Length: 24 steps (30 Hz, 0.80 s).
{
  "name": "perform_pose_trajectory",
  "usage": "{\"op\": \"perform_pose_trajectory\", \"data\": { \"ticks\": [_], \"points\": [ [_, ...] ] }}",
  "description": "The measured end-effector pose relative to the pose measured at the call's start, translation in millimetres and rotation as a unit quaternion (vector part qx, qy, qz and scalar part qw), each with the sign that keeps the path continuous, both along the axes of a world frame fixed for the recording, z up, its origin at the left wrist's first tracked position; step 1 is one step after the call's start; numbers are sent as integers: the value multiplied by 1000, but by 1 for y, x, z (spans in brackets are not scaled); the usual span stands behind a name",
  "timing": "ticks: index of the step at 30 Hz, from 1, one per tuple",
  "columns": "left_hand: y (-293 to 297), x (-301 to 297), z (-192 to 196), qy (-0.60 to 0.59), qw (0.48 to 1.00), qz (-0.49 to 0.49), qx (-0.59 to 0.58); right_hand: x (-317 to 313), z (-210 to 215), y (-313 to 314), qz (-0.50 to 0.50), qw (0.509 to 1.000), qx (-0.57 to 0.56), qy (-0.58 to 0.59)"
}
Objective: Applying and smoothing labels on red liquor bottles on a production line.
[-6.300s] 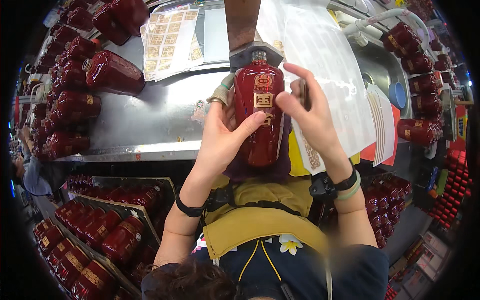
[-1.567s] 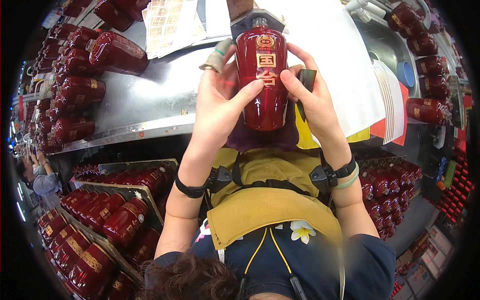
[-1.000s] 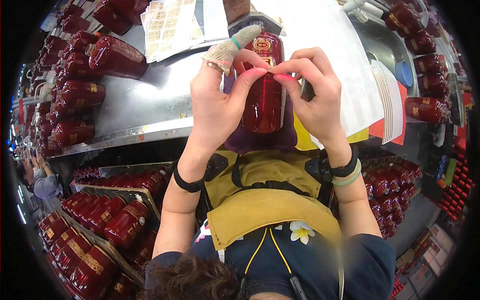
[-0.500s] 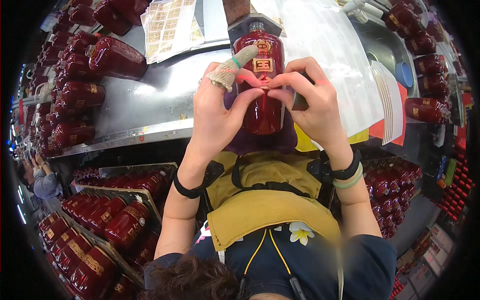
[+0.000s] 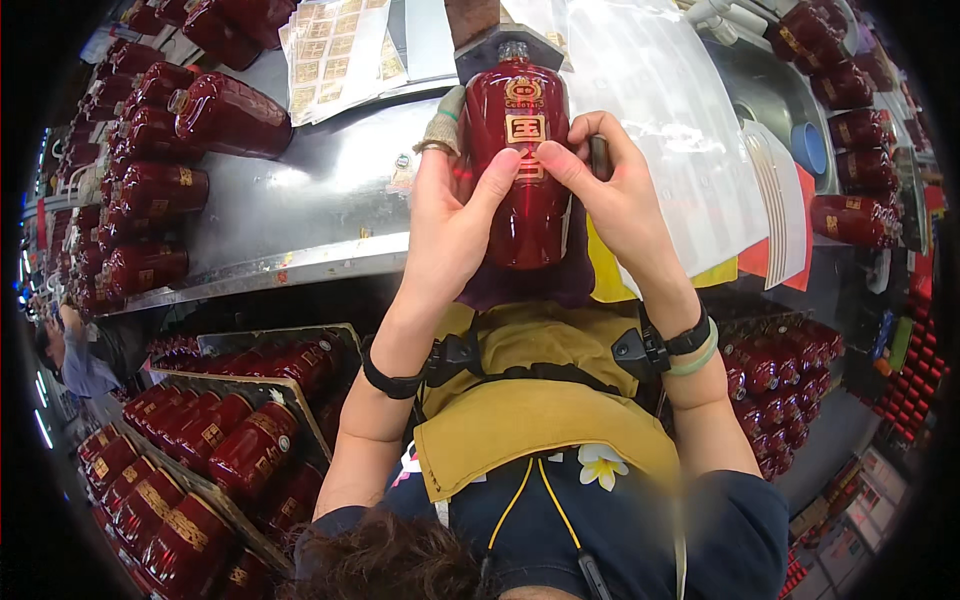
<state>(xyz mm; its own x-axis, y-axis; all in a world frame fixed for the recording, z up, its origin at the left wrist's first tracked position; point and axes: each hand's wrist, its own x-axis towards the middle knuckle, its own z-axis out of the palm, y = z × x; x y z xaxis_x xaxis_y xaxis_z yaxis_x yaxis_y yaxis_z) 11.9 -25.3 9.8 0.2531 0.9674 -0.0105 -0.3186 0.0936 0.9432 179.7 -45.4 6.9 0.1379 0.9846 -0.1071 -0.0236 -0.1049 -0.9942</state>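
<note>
A glossy dark red bottle (image 5: 530, 235) lies on its back before me, its clear neck against a dark metal rest (image 5: 545, 50). Gold emblems run down its front. My left hand (image 5: 448, 210) is closed around its left side, thumb pressed on the lower gold sticker (image 5: 531, 170). A cloth finger cover (image 5: 440, 130) with a green band sits on one of its fingers. On the other side my right hand (image 5: 625, 190) grips the bottle, its thumb on the same sticker. Something dark (image 5: 600, 158) shows between its fingers; its kind is unclear. Purple cloth (image 5: 525, 288) lies beneath the bottle's base.
Sheets of gold stickers (image 5: 330, 60) lie on the metal bench (image 5: 330, 200). Several red bottles (image 5: 235, 115) stand at the left. White sheeting (image 5: 670, 150) covers the right side, near a blue cup (image 5: 808, 148). Below, wooden crates (image 5: 325, 400) hold more bottles. Another person (image 5: 85, 360) is far left.
My fingertips have parted from a pinch over the lower sticker. Both hands have spread to the bottle's sides, and the thumbs now press on the sticker, which lies on the glass.
</note>
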Motion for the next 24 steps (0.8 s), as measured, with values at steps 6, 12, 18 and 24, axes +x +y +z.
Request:
{"op": "perform_pose_trajectory", "data": {
  "ticks": [6, 12, 18, 24],
  "points": [
    [0, 1, -2, -17, 1000, 4, -3, 1, -2, 0, 2, 1000, -5, -1],
    [-1, 1, 1, -16, 1000, 3, -5, 2, 0, 0, 10, 1000, -6, 16],
    [-2, 3, 0, -3, 1000, 8, -3, 0, -5, -1, 0, 1000, -2, 8],
    [-2, 2, -4, -9, 1000, 17, -13, 1, -3, -1, 5, 1000, -6, -6]
  ]
}}
